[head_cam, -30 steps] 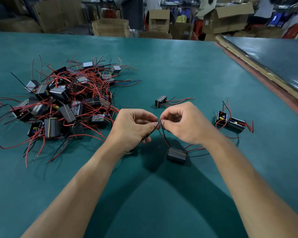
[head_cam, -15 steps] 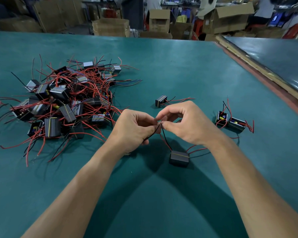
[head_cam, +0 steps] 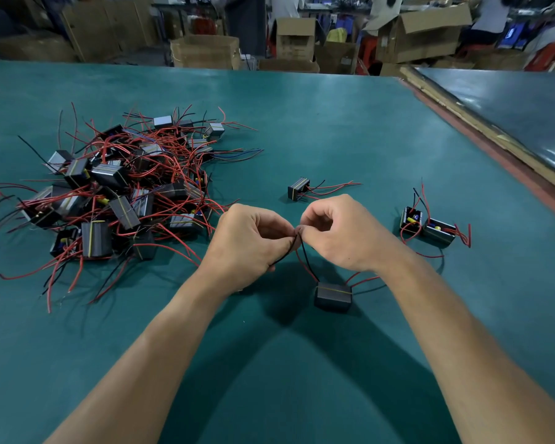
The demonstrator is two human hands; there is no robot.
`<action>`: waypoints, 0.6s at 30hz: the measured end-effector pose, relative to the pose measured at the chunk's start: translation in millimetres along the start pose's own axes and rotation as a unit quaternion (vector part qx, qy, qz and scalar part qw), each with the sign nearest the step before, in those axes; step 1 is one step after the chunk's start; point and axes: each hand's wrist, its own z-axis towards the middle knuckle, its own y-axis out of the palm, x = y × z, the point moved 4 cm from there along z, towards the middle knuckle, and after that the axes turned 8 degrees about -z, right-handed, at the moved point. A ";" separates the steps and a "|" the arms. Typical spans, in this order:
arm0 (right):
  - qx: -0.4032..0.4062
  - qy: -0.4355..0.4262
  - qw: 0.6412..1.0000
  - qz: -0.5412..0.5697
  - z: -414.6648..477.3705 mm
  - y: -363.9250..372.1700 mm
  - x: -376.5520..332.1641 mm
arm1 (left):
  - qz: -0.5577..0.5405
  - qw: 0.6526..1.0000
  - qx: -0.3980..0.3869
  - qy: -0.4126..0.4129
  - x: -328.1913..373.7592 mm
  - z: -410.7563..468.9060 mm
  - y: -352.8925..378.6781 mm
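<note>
Both: left hand (head_cam: 244, 241) and right hand (head_cam: 340, 233) pinch thin limp black wire (head_cam: 308, 261) ends; small black box (head_cam: 333, 296) dangles light, so grip near tips.

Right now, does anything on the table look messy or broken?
Only the heap of small black boxes at the left of the teal table: their red and black wires are tangled. Nothing looks broken. The left hand and right hand pinch one thin black wire.
</note>
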 end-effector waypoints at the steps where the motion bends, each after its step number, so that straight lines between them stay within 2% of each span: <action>1: -0.003 0.014 1.000 0.008 0.5 1.0 1.6 | 0.004 1.000 0.000 0.008 0.4 -0.2 0.0; 4: -0.006 0.041 0.999 0.029 1.2 1.2 4.0 | 0.005 1.000 -0.003 0.012 0.7 0.2 0.2; 11: -0.003 0.032 0.999 0.032 0.8 1.6 1.6 | 0.011 1.000 -0.026 -0.011 -2.9 1.7 1.3; 18: 0.021 -0.026 0.999 0.036 -1.0 -5.6 -3.3 | 0.017 0.999 -0.038 -0.022 -2.0 0.9 2.4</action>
